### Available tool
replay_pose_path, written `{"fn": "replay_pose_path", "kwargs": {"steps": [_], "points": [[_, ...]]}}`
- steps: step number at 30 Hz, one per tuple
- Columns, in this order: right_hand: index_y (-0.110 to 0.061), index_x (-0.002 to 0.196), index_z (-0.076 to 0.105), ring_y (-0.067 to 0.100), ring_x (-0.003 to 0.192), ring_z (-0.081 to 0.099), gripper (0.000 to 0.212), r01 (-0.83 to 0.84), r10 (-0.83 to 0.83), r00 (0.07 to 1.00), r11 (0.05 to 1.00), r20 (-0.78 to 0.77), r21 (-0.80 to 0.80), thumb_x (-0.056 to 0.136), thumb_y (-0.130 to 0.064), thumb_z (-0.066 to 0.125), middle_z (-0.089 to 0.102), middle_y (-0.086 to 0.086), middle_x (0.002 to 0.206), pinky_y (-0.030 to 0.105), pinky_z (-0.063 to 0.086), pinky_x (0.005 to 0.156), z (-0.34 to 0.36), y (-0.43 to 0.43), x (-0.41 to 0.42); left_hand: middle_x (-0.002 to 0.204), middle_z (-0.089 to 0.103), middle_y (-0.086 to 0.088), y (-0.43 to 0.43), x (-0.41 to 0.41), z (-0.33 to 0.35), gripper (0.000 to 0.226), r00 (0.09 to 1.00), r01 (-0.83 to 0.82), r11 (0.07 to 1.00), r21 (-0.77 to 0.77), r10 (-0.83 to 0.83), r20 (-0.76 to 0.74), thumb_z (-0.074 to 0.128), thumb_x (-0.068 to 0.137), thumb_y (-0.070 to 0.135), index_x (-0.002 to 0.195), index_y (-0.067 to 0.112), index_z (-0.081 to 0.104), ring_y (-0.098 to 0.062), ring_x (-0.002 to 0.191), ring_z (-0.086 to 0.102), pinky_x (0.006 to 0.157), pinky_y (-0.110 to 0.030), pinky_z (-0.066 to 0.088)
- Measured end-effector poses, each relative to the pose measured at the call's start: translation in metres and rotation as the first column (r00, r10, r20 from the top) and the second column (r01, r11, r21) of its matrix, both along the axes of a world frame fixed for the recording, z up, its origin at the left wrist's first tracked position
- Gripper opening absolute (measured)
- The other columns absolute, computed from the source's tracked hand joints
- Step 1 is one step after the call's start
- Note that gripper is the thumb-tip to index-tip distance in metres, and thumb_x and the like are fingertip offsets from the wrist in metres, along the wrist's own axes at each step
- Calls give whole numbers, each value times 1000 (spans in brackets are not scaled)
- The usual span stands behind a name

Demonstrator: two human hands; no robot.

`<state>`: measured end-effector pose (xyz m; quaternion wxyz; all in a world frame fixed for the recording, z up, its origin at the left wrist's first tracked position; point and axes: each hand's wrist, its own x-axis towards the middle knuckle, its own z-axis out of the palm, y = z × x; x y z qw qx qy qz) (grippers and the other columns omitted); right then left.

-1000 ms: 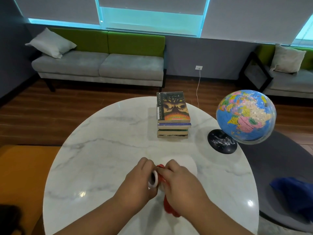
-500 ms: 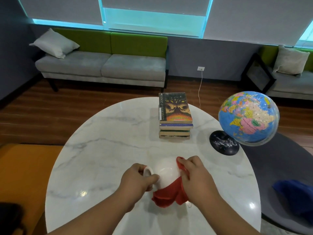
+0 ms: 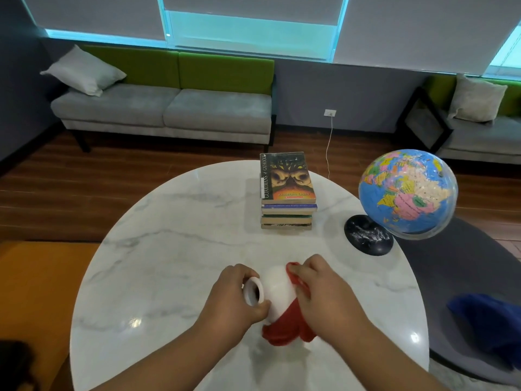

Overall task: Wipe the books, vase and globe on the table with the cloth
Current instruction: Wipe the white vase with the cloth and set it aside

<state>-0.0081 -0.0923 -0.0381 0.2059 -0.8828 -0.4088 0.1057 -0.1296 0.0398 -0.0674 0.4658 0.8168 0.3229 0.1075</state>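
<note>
A white vase point(image 3: 277, 289) lies tilted on its side above the near part of the round marble table point(image 3: 158, 258), its mouth turned to the left. My left hand point(image 3: 231, 296) grips the vase by its neck and rim. My right hand point(image 3: 321, 292) presses a red cloth point(image 3: 282, 328) against the vase's right side, and the cloth hangs down below it. A stack of books point(image 3: 287, 190) stands at the far middle of the table. The blue globe point(image 3: 407, 193) on its black base point(image 3: 368, 234) stands at the right edge.
Beyond the table a grey and green sofa point(image 3: 166, 111) stands against the wall on a wooden floor. A second seat point(image 3: 479, 131) is at the far right. A dark rug with a blue cloth point(image 3: 487, 320) lies to the right of the table.
My hands have drawn apart, baring the white body of the vase. My right hand has slid the cloth over to the vase's right side, and more of the cloth hangs below.
</note>
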Motion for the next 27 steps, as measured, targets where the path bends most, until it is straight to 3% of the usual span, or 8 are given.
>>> {"fn": "replay_pose_path", "kwargs": {"steps": [4,7,12,16,21,25,27], "points": [[-34,128,51,19,93,50,43,-254,262,963,960,60,-116,87,-25,58,40,-10,111,30,46,81,5,8,-30,99,51,11,-1,-1,-2,38,997,78,996,38,-78,14,78,66,24,94,29,53,-4,84,57,75,-27,52],[-37,123,56,18,99,51,31,-177,186,982,964,28,-196,94,-31,45,42,-8,112,31,45,82,14,24,-10,99,49,13,-2,0,-5,41,992,119,990,80,-122,25,79,65,27,94,31,51,-3,85,56,75,-26,51],[-33,124,60,23,110,55,32,-49,9,993,936,-115,-350,96,-28,45,49,-1,118,33,46,93,8,30,43,102,46,19,0,-4,-6,45,979,200,966,162,-205,18,79,67,28,100,35,49,0,88,54,76,-19,49],[-27,122,65,18,98,56,31,125,-180,922,976,-342,-178,95,-21,49,57,-6,97,25,43,81,-9,-5,63,100,49,19,8,-12,-14,43,990,126,987,103,-132,50,81,64,27,94,37,51,1,86,54,73,-18,49],[-24,121,66,11,93,56,34,288,-264,944,952,-198,103,92,-13,54,46,-11,96,15,36,81,-40,-22,30,102,52,17,13,-15,-19,43,997,73,997,22,-74,36,81,65,23,95,36,53,-4,82,57,69,-20,51],[-33,128,57,12,84,59,42,39,-15,995,971,-101,235,88,-33,43,45,-16,104,25,50,78,-34,-14,-24,98,57,12,14,-13,-24,41,1000,12,999,-34,-11,18,82,64,25,93,31,54,-8,76,59,64,-21,49],[-37,125,55,13,83,56,45,-163,157,986,963,48,212,85,-39,34,46,-15,104,26,50,70,-33,-5,-44,95,60,7,15,-12,-27,39,1000,3,998,-70,-1,25,80,63,22,91,28,55,-10,74,60,63,-25,51]]}}
